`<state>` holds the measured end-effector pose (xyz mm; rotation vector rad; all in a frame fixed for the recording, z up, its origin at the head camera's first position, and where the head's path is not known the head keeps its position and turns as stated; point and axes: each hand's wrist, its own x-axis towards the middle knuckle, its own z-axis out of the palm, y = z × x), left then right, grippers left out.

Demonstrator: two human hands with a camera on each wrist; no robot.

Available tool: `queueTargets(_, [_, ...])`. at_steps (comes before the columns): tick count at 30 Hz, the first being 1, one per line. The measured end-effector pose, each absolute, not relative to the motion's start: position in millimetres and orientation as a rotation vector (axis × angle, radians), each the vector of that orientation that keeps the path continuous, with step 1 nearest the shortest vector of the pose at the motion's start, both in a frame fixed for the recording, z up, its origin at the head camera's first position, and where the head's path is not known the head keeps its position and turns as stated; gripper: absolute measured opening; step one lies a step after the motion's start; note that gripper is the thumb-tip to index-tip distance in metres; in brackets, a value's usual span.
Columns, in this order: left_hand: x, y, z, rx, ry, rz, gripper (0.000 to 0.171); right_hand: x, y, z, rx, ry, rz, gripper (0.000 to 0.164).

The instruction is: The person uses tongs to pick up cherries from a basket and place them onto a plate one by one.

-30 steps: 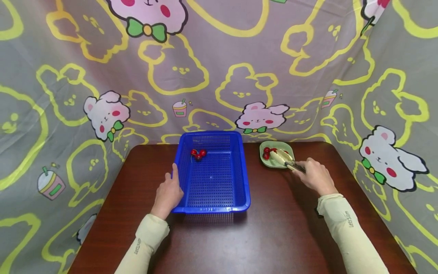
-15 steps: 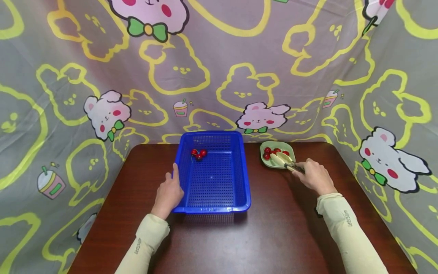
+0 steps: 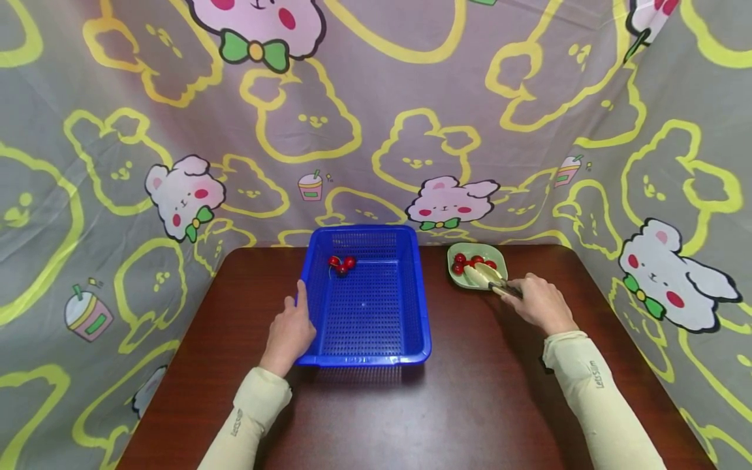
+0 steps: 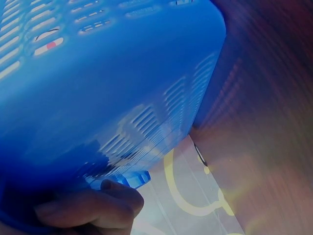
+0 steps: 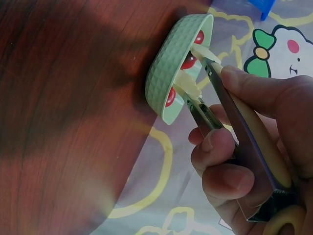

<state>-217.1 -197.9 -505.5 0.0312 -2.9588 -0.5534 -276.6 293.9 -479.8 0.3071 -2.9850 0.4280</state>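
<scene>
In the head view my left hand [image 3: 289,333] grips the left rim of a blue plastic basket [image 3: 424,313]; the left wrist view shows its fingers [image 4: 93,209] curled under the rim. Red cherries [image 3: 349,262] with stems lie in the basket's far left part. My right hand [image 3: 539,303] holds a pair of tongs [image 5: 244,132], thumb on one arm and fingers on the other. The pale tong heads [image 3: 483,274] are spread apart inside a light green dish [image 3: 467,284]. Several red cherries [image 3: 458,268] sit in that dish, some partly hidden by the tongs.
Everything stands on a dark brown wooden table [image 3: 458,405]. The dish is right of the basket, near the table's back edge. A grey cloth [image 3: 364,85] with cartoon prints hangs behind and on both sides.
The tong heads have shifted slightly toward the near side of the dish, and more of its cherries show. The left hand and the basket have stayed in place.
</scene>
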Motion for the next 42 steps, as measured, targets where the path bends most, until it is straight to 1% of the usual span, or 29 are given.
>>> queueTargets(17, [-217.7,-197.6,-506.9,0.045,-2.961,-0.569,0.086,-277.1,294.4,-480.9,0.291,-2.993,0.410,0.035])
queueTargets(27, [-217.9,-197.4,-506.8,0.049,-2.959,-0.562,0.085,-273.4,294.0,-475.7,0.274,-2.978,0.435,0.041])
queueTargets(36, [-218.0,-198.0,-507.9,0.045,-2.959,-0.566,0.086,-271.9,292.4,-463.4,0.298,-2.871,0.488,0.042])
queueTargets(42, [-217.9,-198.1,-507.2,0.039,-2.956,-0.562,0.087,-269.5,281.2,-451.0,0.337,-2.815,0.587,0.043])
